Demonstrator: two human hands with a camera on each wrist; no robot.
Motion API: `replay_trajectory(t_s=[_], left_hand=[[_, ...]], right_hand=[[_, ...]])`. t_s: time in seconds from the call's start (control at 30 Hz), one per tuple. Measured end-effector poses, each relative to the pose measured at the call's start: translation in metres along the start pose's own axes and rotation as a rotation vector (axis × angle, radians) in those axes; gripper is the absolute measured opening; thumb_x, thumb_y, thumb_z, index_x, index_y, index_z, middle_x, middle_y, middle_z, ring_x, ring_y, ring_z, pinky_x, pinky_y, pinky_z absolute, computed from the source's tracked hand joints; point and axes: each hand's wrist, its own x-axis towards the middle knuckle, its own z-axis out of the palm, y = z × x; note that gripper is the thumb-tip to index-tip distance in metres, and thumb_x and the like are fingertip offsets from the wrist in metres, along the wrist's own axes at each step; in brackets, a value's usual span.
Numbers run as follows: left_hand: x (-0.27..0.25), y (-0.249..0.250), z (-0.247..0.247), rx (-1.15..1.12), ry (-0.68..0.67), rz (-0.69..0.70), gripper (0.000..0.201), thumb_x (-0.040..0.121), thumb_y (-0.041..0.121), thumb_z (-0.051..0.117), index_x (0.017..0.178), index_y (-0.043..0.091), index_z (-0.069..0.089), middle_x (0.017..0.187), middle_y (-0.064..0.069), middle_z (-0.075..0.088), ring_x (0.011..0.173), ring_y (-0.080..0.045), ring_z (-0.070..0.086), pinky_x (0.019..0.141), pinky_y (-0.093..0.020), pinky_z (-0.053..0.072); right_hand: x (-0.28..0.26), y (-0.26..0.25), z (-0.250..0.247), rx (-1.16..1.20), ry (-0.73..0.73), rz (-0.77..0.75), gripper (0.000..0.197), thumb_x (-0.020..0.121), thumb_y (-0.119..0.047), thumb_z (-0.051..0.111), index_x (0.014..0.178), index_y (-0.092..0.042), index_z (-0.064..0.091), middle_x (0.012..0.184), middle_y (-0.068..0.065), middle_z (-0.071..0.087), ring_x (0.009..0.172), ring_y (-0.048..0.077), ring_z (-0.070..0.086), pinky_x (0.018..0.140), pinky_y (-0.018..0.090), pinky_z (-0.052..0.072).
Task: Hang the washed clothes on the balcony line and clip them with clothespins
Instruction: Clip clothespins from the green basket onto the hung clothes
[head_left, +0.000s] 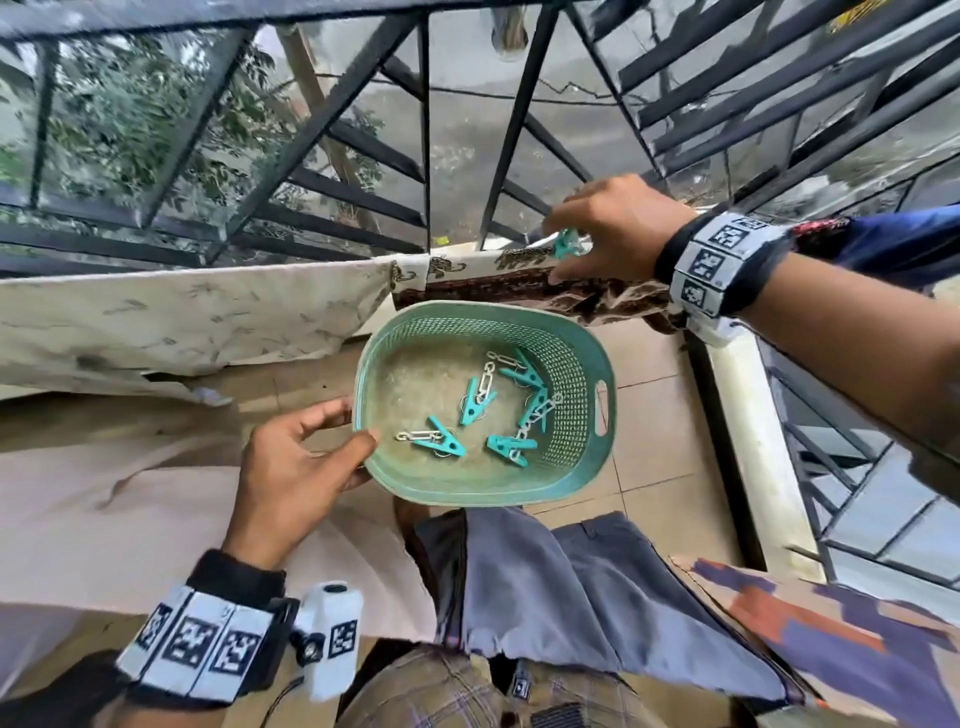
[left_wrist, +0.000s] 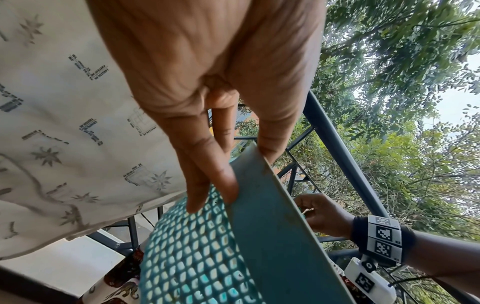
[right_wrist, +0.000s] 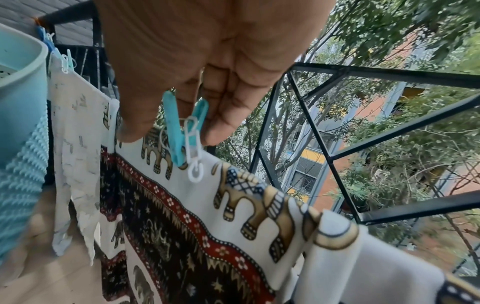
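Observation:
My left hand (head_left: 356, 423) grips the left rim of a teal mesh basket (head_left: 483, 307), thumb inside, fingers outside; the left wrist view shows that left hand (left_wrist: 246, 174) pinching the basket (left_wrist: 272, 236) rim. Several teal clothespins (head_left: 475, 402) lie on the basket floor. My right hand (head_left: 558, 249) holds a teal clothespin (head_left: 569, 245) on the top edge of an elephant-print cloth (head_left: 493, 280) hung on the line. In the right wrist view that clothespin (right_wrist: 176, 144) is clipped onto the cloth (right_wrist: 246, 205) between thumb and fingers of the right hand (right_wrist: 171, 137).
A cream printed cloth (head_left: 182, 322) hangs on the line to the left. Black metal railing (head_left: 426, 156) closes the balcony, with trees beyond. A white ledge (head_left: 753, 441) runs along the right. Grey garment (head_left: 545, 571) and a blue-orange patterned cloth (head_left: 805, 623) hang near my body.

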Motion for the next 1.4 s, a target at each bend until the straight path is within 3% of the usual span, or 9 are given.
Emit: replay_trajectory(t_s=[0.17, 0.33, 0.47, 0.67, 0.8, 1.0, 1.1, 1.23, 1.4], left_hand=[[-0.015, 0.004, 0.011, -0.001, 0.014, 0.005, 0.032, 0.084, -0.006, 0.070, 0.104, 0.019, 0.067, 0.082, 0.016, 0.076, 0.071, -0.012, 0.074, 0.065, -0.032, 0.062], [-0.034, 0.004, 0.019, 0.020, 0.033, 0.024, 0.034, 0.083, -0.002, 0.074, 0.110, 0.019, 0.069, 0.093, 0.002, 0.078, 0.080, -0.022, 0.076, 0.070, -0.039, 0.062], [-0.053, 0.005, 0.031, 0.002, 0.025, 0.048, 0.041, 0.083, -0.002, 0.073, 0.122, 0.007, 0.066, 0.102, -0.005, 0.076, 0.082, -0.022, 0.076, 0.069, -0.037, 0.062], [-0.089, 0.010, 0.059, 0.001, 0.001, 0.107, 0.036, 0.083, -0.003, 0.072, 0.117, 0.009, 0.068, 0.104, -0.005, 0.076, 0.084, -0.024, 0.076, 0.069, -0.035, 0.062], [-0.106, 0.012, 0.087, 0.015, -0.045, 0.142, 0.031, 0.079, 0.004, 0.079, 0.099, 0.026, 0.072, 0.100, -0.003, 0.077, 0.085, -0.025, 0.076, 0.071, -0.039, 0.062], [-0.111, 0.002, 0.113, 0.130, -0.040, 0.171, 0.048, 0.060, 0.045, 0.079, 0.107, 0.036, 0.072, 0.109, 0.011, 0.074, 0.101, -0.023, 0.071, 0.087, -0.052, 0.058], [-0.114, 0.007, 0.121, 0.152, -0.031, 0.209, 0.042, 0.061, 0.040, 0.079, 0.102, 0.035, 0.072, 0.105, 0.012, 0.074, 0.099, -0.020, 0.072, 0.081, -0.049, 0.060], [-0.111, 0.009, 0.126, 0.133, -0.032, 0.216, 0.030, 0.075, 0.008, 0.079, 0.098, 0.028, 0.073, 0.103, 0.006, 0.073, 0.092, -0.022, 0.073, 0.067, -0.045, 0.063], [-0.102, 0.006, 0.117, 0.118, -0.065, 0.219, 0.030, 0.076, 0.006, 0.080, 0.095, 0.028, 0.073, 0.103, 0.004, 0.072, 0.094, -0.022, 0.072, 0.068, -0.045, 0.063]], right_hand=[[-0.023, 0.005, -0.008, 0.145, 0.115, 0.073, 0.056, 0.078, -0.040, 0.079, 0.127, -0.018, 0.061, 0.116, 0.006, 0.070, 0.096, 0.023, 0.069, 0.084, 0.040, 0.057], [-0.058, -0.001, -0.030, 0.192, 0.231, 0.112, 0.038, 0.085, -0.050, 0.066, 0.109, -0.020, 0.069, 0.098, 0.001, 0.073, 0.081, 0.019, 0.069, 0.072, 0.041, 0.058], [-0.093, -0.034, -0.046, 0.323, 0.374, 0.089, 0.019, 0.088, -0.038, 0.067, 0.094, -0.021, 0.074, 0.082, -0.007, 0.071, 0.069, 0.008, 0.065, 0.068, 0.027, 0.055], [-0.127, -0.084, -0.031, 0.284, -0.014, -0.031, 0.018, 0.085, -0.031, 0.072, 0.102, -0.025, 0.073, 0.090, -0.006, 0.074, 0.077, 0.011, 0.066, 0.071, 0.018, 0.041], [-0.130, -0.104, 0.000, 0.142, -0.246, 0.027, 0.031, 0.083, -0.039, 0.071, 0.110, -0.024, 0.069, 0.099, 0.001, 0.072, 0.097, 0.024, 0.063, 0.076, 0.027, 0.044], [-0.145, -0.099, 0.030, 0.139, -0.289, 0.235, 0.029, 0.085, -0.037, 0.062, 0.100, -0.013, 0.065, 0.083, 0.006, 0.063, 0.083, 0.030, 0.064, 0.067, 0.031, 0.049], [-0.153, -0.095, 0.038, 0.122, -0.292, 0.310, 0.029, 0.087, -0.037, 0.059, 0.104, -0.014, 0.062, 0.081, 0.005, 0.057, 0.080, 0.028, 0.062, 0.066, 0.031, 0.048], [-0.158, -0.095, 0.040, 0.157, -0.288, 0.374, 0.034, 0.082, -0.037, 0.066, 0.108, -0.015, 0.062, 0.093, 0.008, 0.066, 0.083, 0.028, 0.061, 0.069, 0.031, 0.048], [-0.158, -0.106, 0.036, 0.210, -0.231, 0.422, 0.029, 0.072, -0.030, 0.069, 0.100, -0.023, 0.066, 0.091, 0.004, 0.069, 0.084, 0.027, 0.065, 0.069, 0.032, 0.055]])
